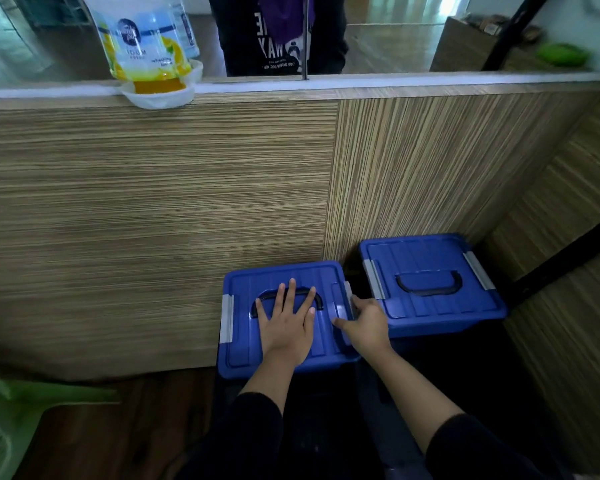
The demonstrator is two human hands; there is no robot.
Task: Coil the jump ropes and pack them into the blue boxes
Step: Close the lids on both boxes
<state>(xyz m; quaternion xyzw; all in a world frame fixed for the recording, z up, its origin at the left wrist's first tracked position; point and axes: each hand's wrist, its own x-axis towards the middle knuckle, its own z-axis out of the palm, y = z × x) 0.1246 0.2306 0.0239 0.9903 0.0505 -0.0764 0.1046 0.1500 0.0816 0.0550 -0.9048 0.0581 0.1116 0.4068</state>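
Fingers spread flat, the left hand [286,323] presses down on the lid of the near blue box [243,355], its fingertips lying across the dark carrying handle [257,304] set into the lid. At the box's right edge the right hand [364,322] curls its fingers over the grey latch [349,292], thumb resting on the lid; how tightly it grips cannot be told. On the left side of the same box a second grey latch [227,318] lies flat against the box's side. Farther off and to the right, a second blue box [430,278] sits with its lid on and both latches down, tucked into the corner of a striped wooden counter [153,202]. Both boxes are shut, so no jump ropes can be seen. On the counter's top edge, far left, stands a yellow-labelled bottle [146,43] in a white dish [160,95].
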